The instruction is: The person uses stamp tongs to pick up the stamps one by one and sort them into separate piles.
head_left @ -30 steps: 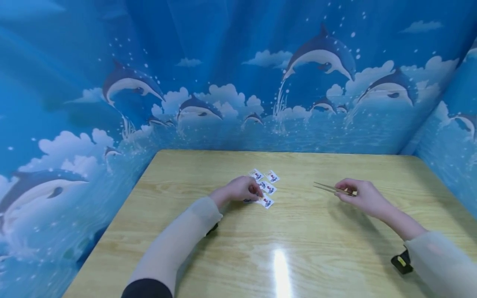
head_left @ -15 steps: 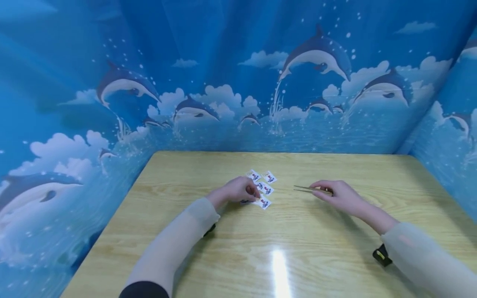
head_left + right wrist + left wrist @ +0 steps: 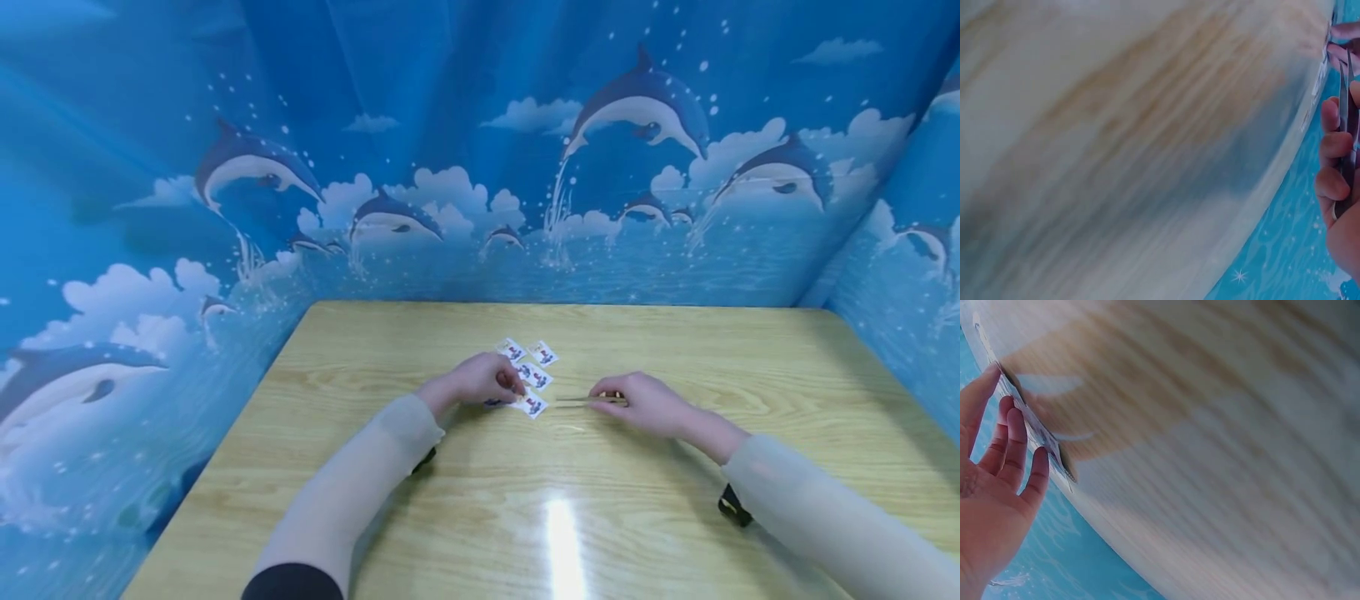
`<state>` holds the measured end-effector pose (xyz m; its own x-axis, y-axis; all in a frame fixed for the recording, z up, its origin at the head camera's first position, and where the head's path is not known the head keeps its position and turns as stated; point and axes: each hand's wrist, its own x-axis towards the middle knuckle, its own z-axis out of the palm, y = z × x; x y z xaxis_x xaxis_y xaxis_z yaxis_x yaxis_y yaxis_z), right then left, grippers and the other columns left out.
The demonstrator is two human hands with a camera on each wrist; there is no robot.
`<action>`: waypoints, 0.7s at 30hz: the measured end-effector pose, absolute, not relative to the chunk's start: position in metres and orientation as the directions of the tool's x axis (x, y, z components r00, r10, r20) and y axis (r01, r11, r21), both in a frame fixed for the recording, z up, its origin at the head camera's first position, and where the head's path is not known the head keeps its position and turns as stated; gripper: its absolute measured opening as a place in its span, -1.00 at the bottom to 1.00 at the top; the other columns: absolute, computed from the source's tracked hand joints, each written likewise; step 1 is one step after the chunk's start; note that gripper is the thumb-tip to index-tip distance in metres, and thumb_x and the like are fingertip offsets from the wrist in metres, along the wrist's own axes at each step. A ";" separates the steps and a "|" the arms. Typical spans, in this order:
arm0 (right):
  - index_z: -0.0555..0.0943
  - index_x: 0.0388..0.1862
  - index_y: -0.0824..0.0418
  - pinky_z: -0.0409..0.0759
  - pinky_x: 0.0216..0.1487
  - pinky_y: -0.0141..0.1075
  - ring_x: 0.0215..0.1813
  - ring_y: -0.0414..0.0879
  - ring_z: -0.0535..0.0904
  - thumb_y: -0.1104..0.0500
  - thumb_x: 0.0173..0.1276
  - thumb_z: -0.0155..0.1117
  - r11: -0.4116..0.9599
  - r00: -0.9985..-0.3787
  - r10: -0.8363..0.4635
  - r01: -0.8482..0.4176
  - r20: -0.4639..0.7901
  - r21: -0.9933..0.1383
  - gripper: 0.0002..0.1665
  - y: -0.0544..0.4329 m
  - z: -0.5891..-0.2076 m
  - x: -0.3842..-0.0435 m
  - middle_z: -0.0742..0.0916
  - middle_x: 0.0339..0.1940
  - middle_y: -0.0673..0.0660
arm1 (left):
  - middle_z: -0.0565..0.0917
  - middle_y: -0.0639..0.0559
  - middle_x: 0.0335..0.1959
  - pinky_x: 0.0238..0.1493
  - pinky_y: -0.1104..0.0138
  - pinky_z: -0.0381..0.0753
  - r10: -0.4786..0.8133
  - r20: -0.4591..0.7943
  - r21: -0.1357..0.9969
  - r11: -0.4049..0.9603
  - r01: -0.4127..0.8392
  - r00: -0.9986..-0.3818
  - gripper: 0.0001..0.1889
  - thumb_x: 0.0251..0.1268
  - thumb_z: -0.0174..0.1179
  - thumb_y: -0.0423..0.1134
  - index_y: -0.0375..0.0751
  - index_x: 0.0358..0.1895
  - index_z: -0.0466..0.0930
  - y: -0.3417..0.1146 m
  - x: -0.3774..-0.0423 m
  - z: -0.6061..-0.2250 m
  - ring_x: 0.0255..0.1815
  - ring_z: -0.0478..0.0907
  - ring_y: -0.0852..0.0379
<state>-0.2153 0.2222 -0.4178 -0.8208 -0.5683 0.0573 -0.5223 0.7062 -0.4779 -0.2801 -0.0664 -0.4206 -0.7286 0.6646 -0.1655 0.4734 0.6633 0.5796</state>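
Note:
Several small white paper pieces (image 3: 537, 377) with coloured printed figures lie in a cluster on the wooden table. My left hand (image 3: 483, 379) rests over the cluster's left side, its fingertips on the edge of the nearest piece (image 3: 534, 404) and covering part of it. In the left wrist view, the left fingers (image 3: 1016, 444) reach the pieces with loosely bent fingertips. My right hand (image 3: 633, 402) grips slim metal tweezers (image 3: 573, 402) whose two tips point left, close to the nearest piece. Seen from the right wrist, those tweezer tips stand slightly apart, near the left fingers.
The pale wooden table (image 3: 420, 525) has a bright light reflection at its front. Behind it and along the sides hangs a blue curtain (image 3: 450, 100) printed with dolphins and clouds. Dark bands are strapped under both sleeves.
My right hand has moved left and slightly nearer with the tweezers, bringing their tips from well right of the pieces to beside the nearest one. The left hand stays on the pieces.

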 end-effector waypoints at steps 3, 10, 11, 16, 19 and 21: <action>0.71 -0.12 0.15 0.60 -0.18 -0.17 -0.31 -0.24 0.63 0.05 0.39 0.27 0.693 -0.799 -0.598 -0.555 0.062 -0.460 -0.77 0.218 -0.421 -0.216 0.75 -0.25 -0.02 | 0.62 0.17 -0.31 -0.16 0.39 0.49 0.669 -0.164 0.584 0.658 0.476 -0.725 -0.93 0.22 0.35 -0.34 -0.09 -0.28 0.74 -0.067 -0.281 -0.421 -0.28 0.52 0.27; 0.71 -0.16 0.12 0.60 -0.21 -0.20 -0.34 -0.30 0.61 0.05 0.39 0.27 0.674 -0.768 -0.637 -0.592 0.057 -0.441 -0.80 0.211 -0.424 -0.217 0.75 -0.28 -0.07 | 0.63 0.17 -0.30 -0.16 0.40 0.49 0.675 -0.161 0.582 0.654 0.483 -0.720 -0.93 0.21 0.35 -0.35 -0.10 -0.27 0.75 -0.067 -0.281 -0.421 -0.28 0.52 0.29; 0.71 -0.15 0.11 0.60 -0.21 -0.20 -0.34 -0.31 0.61 0.04 0.39 0.26 0.673 -0.768 -0.638 -0.591 0.054 -0.444 -0.79 0.211 -0.425 -0.218 0.75 -0.28 -0.08 | 0.63 0.17 -0.30 -0.15 0.41 0.49 0.677 -0.160 0.580 0.654 0.486 -0.719 -0.93 0.21 0.35 -0.34 -0.10 -0.27 0.75 -0.067 -0.281 -0.421 -0.27 0.52 0.29; 0.71 -0.14 0.13 0.59 -0.24 -0.24 -0.37 -0.33 0.58 0.02 0.40 0.26 0.661 -0.759 -0.649 -0.596 0.051 -0.456 -0.77 0.208 -0.427 -0.220 0.75 -0.28 -0.07 | 0.62 0.17 -0.29 -0.15 0.40 0.50 0.678 -0.163 0.569 0.658 0.493 -0.717 -0.93 0.22 0.35 -0.33 -0.09 -0.26 0.75 -0.067 -0.281 -0.422 -0.27 0.52 0.29; 0.71 -0.14 0.15 0.61 -0.20 -0.22 -0.34 -0.29 0.62 0.05 0.39 0.26 0.661 -0.755 -0.653 -0.608 0.062 -0.440 -0.77 0.206 -0.427 -0.221 0.76 -0.27 -0.04 | 0.62 0.17 -0.29 -0.17 0.39 0.49 0.671 -0.168 0.571 0.663 0.484 -0.722 -0.93 0.23 0.34 -0.32 -0.07 -0.27 0.75 -0.067 -0.281 -0.422 -0.27 0.52 0.28; 0.71 -0.14 0.16 0.62 -0.17 -0.19 -0.31 -0.25 0.64 0.06 0.39 0.26 0.668 -0.758 -0.649 -0.608 0.065 -0.429 -0.78 0.204 -0.427 -0.221 0.76 -0.26 -0.02 | 0.61 0.17 -0.30 -0.18 0.38 0.49 0.667 -0.167 0.571 0.666 0.480 -0.726 -0.93 0.23 0.34 -0.32 -0.07 -0.27 0.75 -0.067 -0.281 -0.422 -0.28 0.51 0.28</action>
<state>-0.2208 0.2045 -0.4268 -0.7580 -0.6490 0.0648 -0.6083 0.6676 -0.4294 -0.2812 -0.0675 -0.4219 -0.7256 0.6674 -0.1674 0.4804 0.6656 0.5711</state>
